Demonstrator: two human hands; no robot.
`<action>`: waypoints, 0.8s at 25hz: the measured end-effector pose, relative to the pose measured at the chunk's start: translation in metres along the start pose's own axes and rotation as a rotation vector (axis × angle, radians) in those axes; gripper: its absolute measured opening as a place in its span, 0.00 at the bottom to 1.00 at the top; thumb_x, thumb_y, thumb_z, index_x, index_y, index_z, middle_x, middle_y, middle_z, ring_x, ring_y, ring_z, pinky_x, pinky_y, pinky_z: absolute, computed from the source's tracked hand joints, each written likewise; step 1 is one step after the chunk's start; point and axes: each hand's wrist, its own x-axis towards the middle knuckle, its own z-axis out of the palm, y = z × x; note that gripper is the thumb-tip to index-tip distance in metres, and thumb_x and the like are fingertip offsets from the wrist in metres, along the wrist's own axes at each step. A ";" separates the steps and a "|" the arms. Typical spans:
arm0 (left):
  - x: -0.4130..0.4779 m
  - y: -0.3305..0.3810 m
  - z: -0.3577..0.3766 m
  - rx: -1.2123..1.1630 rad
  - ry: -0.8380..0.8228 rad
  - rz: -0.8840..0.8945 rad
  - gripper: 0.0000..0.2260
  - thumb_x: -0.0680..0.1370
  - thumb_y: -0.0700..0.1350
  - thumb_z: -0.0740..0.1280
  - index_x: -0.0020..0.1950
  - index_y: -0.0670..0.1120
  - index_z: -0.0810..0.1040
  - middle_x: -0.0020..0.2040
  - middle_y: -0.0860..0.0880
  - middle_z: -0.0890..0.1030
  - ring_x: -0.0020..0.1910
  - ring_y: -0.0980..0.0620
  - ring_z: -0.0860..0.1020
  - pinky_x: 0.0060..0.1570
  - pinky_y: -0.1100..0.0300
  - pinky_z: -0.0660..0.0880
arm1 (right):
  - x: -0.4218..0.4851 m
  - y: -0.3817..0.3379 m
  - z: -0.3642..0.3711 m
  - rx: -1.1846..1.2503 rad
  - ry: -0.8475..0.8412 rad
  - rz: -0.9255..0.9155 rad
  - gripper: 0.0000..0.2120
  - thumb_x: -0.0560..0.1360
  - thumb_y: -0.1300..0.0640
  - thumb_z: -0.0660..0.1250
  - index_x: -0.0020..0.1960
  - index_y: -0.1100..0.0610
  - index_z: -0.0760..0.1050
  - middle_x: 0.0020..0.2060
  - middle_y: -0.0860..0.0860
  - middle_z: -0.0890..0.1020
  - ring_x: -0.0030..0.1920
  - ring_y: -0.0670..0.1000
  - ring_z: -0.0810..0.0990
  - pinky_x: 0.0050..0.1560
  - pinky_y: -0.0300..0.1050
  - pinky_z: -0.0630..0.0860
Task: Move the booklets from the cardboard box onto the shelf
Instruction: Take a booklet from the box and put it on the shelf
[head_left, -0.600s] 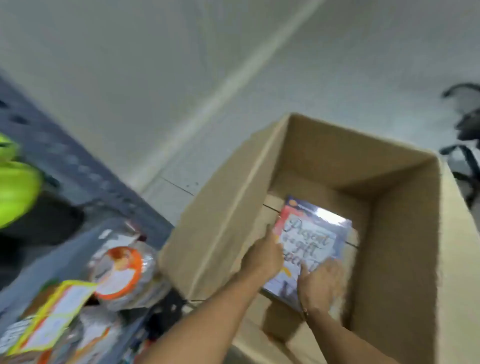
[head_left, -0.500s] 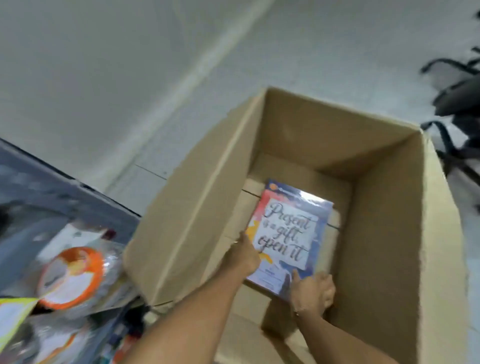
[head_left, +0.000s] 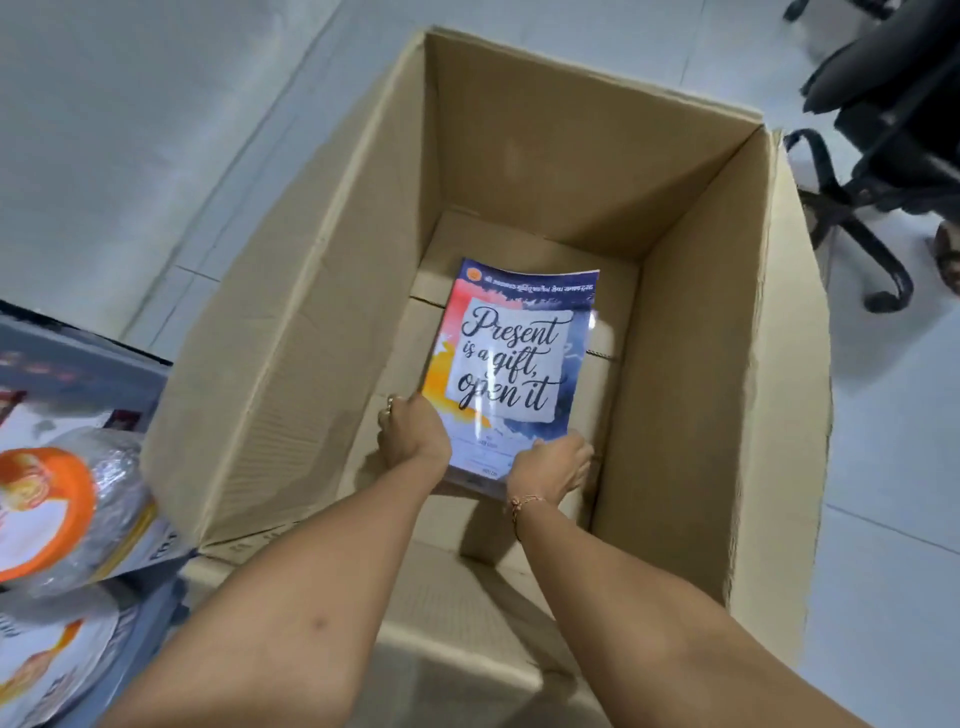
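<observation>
A tall open cardboard box (head_left: 291, 332) stands on the floor below me. Deep inside it is a stack of glossy booklets (head_left: 511, 364); the top cover reads "Present is a gift, open it" on a blue, red and yellow ground. My left hand (head_left: 413, 436) grips the stack's near left corner. My right hand (head_left: 553, 467), with a thin bracelet at the wrist, grips its near right corner. The near end of the stack is tilted up off the box floor. A grey-blue shelf (head_left: 78, 364) shows at the left edge.
On the shelf lie plastic-wrapped packs with orange and white labels (head_left: 47, 514). A black office chair with a wheeled base (head_left: 872, 171) stands at the upper right beyond the box. Pale floor tiles and a white wall surround the box.
My view has swung from the shelf side down over the box. Both hands have kept their hold on the booklets' near edge, and the stack looks slightly more raised.
</observation>
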 end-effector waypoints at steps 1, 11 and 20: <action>-0.005 -0.001 -0.017 -0.020 0.038 0.055 0.15 0.77 0.31 0.57 0.61 0.37 0.76 0.63 0.39 0.74 0.64 0.39 0.72 0.61 0.49 0.72 | -0.005 -0.011 -0.009 0.053 -0.006 -0.045 0.16 0.74 0.70 0.63 0.61 0.68 0.69 0.62 0.64 0.71 0.65 0.64 0.68 0.66 0.55 0.63; -0.163 -0.125 -0.271 -0.422 1.343 0.628 0.21 0.70 0.37 0.69 0.62 0.44 0.71 0.54 0.47 0.75 0.50 0.52 0.75 0.55 0.63 0.69 | -0.171 -0.186 -0.121 0.880 -0.617 -1.529 0.27 0.81 0.45 0.47 0.72 0.62 0.61 0.71 0.61 0.66 0.72 0.53 0.64 0.74 0.39 0.54; -0.345 -0.297 -0.479 -0.317 1.646 -0.119 0.20 0.78 0.42 0.64 0.70 0.38 0.69 0.60 0.35 0.75 0.59 0.48 0.70 0.55 0.59 0.63 | -0.507 -0.310 -0.254 0.979 -0.337 -1.773 0.19 0.75 0.56 0.68 0.63 0.64 0.74 0.49 0.65 0.80 0.49 0.59 0.76 0.43 0.42 0.65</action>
